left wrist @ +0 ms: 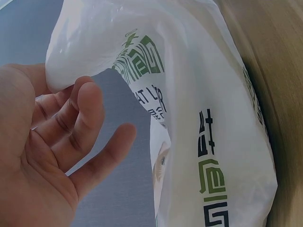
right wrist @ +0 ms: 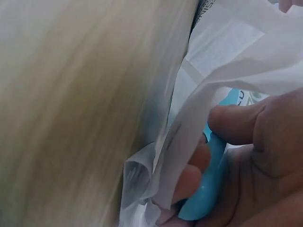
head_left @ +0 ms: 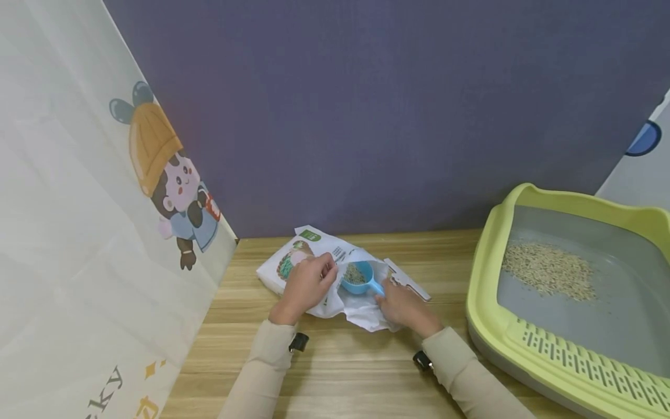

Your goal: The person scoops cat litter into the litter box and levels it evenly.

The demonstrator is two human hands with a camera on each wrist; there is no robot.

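A white printed bag of cat litter (head_left: 340, 247) lies on its side on the wooden table, its mouth toward the right. My left hand (head_left: 309, 283) pinches the edge of the mouth; in the left wrist view the plastic (left wrist: 189, 118) is lifted between thumb and fingers, the little finger held apart. Inside the mouth is a light blue scoop (head_left: 364, 270), its bowl holding greyish-tan litter (head_left: 354, 274). My right hand (head_left: 405, 305) grips its handle. Seen from the right wrist, thumb and fingers wrap the blue handle (right wrist: 208, 182), partly behind a fold of bag.
A yellow-green litter box (head_left: 484, 279) with a grey floor stands at the right, a patch of litter (head_left: 549, 270) spread in it. A white flat strip with dark print (head_left: 405, 279) lies behind my right hand. A dark blue partition (head_left: 366, 116) rises behind the table (head_left: 335, 372).
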